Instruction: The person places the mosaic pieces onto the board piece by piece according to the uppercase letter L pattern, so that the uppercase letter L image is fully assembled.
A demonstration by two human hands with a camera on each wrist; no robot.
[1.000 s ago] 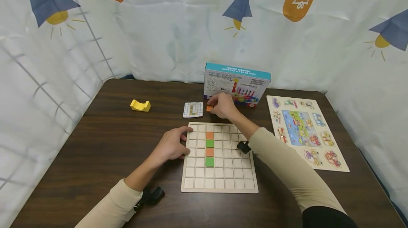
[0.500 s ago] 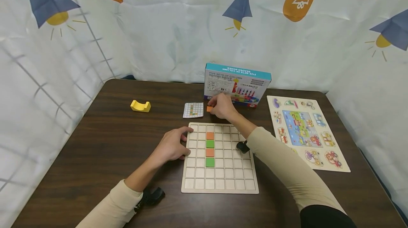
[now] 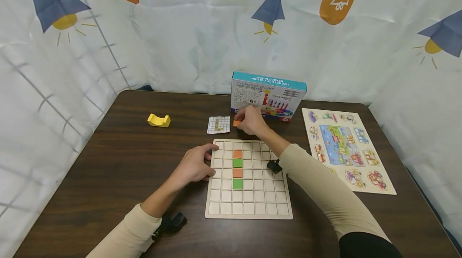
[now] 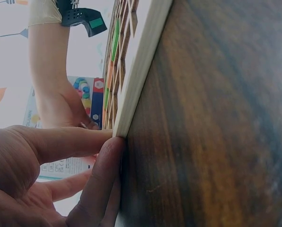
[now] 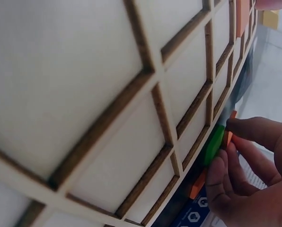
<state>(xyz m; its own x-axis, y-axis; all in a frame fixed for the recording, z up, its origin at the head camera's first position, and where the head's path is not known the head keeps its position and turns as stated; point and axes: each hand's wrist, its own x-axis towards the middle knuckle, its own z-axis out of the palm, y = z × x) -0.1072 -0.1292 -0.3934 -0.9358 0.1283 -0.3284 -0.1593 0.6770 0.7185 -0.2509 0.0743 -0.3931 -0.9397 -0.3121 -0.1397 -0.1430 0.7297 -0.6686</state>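
The right hand (image 3: 250, 121) pinches a thin, flat green tile (image 5: 215, 144) between its fingertips, beyond the board's far edge; orange pieces (image 5: 198, 184) sit close by. (Only the right wrist view shows that green; the head view gives just an orange corner.) How many pieces lie there is hard to tell. The left hand (image 3: 195, 164) has thumb and forefinger spread, touching the left edge of the pale wooden board (image 3: 265, 196), whose smooth, thick side appears in the left wrist view. One column of its square grid holds orange and green tiles (image 3: 237, 168). Beyond stand a glossy cardboard box (image 3: 268, 89), partly hidden by the right hand, and a card (image 3: 218, 125) with a pattern too small to read.
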